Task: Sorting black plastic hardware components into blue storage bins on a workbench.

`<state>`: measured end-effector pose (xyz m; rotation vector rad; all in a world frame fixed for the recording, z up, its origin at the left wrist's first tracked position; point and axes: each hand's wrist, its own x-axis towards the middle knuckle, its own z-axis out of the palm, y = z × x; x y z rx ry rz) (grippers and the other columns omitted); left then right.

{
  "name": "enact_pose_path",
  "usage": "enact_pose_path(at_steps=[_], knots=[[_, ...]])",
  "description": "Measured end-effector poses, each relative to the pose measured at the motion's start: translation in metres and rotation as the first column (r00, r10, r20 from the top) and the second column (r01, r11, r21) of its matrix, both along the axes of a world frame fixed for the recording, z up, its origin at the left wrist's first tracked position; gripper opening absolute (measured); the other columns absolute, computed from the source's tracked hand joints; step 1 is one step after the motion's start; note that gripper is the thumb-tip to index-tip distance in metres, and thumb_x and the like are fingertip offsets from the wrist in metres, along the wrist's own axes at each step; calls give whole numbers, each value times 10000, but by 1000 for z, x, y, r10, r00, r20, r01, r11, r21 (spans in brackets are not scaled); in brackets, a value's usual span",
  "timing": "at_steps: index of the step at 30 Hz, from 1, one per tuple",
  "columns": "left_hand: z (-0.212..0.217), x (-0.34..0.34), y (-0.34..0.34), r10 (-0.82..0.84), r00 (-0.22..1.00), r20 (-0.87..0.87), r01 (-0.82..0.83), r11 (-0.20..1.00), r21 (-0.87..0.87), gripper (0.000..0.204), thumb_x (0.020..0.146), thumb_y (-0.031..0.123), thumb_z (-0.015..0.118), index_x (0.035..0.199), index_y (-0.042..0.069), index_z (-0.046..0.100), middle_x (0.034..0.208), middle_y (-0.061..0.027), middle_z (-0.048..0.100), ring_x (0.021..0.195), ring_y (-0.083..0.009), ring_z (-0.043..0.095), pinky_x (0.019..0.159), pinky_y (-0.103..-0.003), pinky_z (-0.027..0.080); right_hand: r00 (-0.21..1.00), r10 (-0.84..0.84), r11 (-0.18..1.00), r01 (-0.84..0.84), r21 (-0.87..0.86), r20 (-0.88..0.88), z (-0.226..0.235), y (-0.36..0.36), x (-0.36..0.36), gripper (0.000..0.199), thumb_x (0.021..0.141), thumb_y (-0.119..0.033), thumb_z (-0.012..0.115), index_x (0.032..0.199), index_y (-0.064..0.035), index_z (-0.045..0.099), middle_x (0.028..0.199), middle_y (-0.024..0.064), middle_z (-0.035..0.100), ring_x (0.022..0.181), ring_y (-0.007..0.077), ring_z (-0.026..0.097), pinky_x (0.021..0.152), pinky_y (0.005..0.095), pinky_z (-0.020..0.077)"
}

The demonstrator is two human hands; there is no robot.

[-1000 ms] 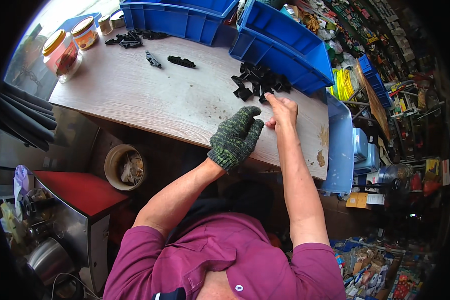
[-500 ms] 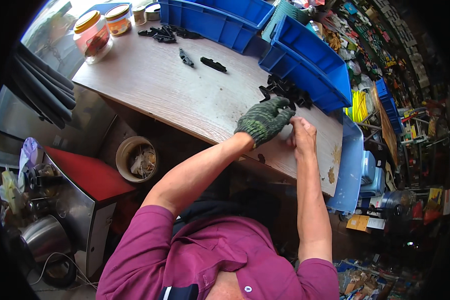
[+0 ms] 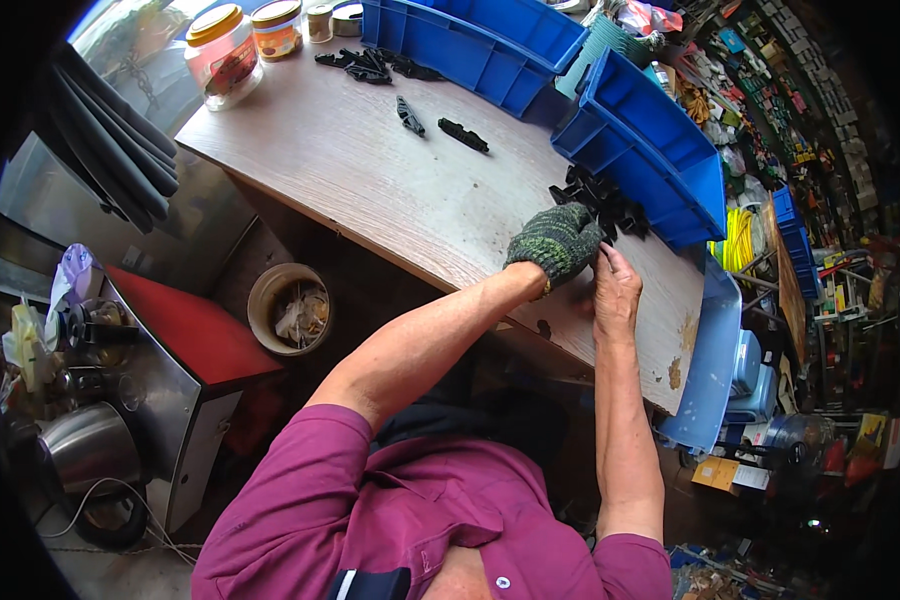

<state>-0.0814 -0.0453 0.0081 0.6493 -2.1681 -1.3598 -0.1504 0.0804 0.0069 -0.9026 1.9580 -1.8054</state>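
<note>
My left hand [image 3: 556, 246], in a dark green knitted glove, is curled closed at the table's front right part. Beside it my bare right hand [image 3: 617, 290] has its fingers pinched together, fingertips meeting the glove. Whatever lies between them is hidden or too small to name. Just beyond both hands is a heap of black plastic parts [image 3: 627, 216]. Farther left on the table [image 3: 370, 165] lie a single black part [image 3: 463, 136] and a greyish one [image 3: 410, 117]. More black parts [image 3: 355, 66] are piled toward the back.
Blue plastic bins [image 3: 650, 150] line the table's back and right side. Lidded jars [image 3: 222, 55] stand at the far left corner. Below the front edge is a waste bucket [image 3: 290, 310], near a red-topped cabinet [image 3: 185, 325]. A light blue tub [image 3: 708, 350] adjoins the right end.
The whole view has shifted slightly, moving the table rightward and down in the picture. My gloved left hand has curled more tightly, and my right fingers now point up against it.
</note>
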Motion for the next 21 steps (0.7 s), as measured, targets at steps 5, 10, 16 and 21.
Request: enact_pose_path(at_steps=[5,10,16,21], knots=[[-8,-1,-6,-58,998,-27,59,996,63,314,952,329,503,974,67,674,908,-187,701,851,-354,683,783,-471,522,999,-9,999,11,53,-33,2,1,0,369,961,-325,681,1132,1,673,775,-72,576,609,3,404,530,184,310],[22,32,-20,30,995,91,-18,992,-125,380,945,421,548,1086,87,663,910,-202,701,864,-361,687,794,-486,526,997,-52,996,47,75,59,10,1,16,296,994,-325,565,838,-74,547,511,-51,346,418,72,344,394,255,335],[14,72,-117,448,871,201,-217,718,-661,467,888,441,635,1168,67,627,1055,-216,644,920,-425,641,790,-519,531,955,-113,993,116,7,276,17,-4,27,272,989,-332,491,852,-96,473,485,-30,287,384,110,343,370,323,465],[9,77,-101,401,913,78,-219,642,-734,324,906,341,624,1106,87,647,1012,-193,657,898,-393,639,765,-511,524,930,-163,985,175,-8,329,19,-2,27,278,977,-337,467,842,-94,473,488,-26,269,386,112,339,375,337,478]])
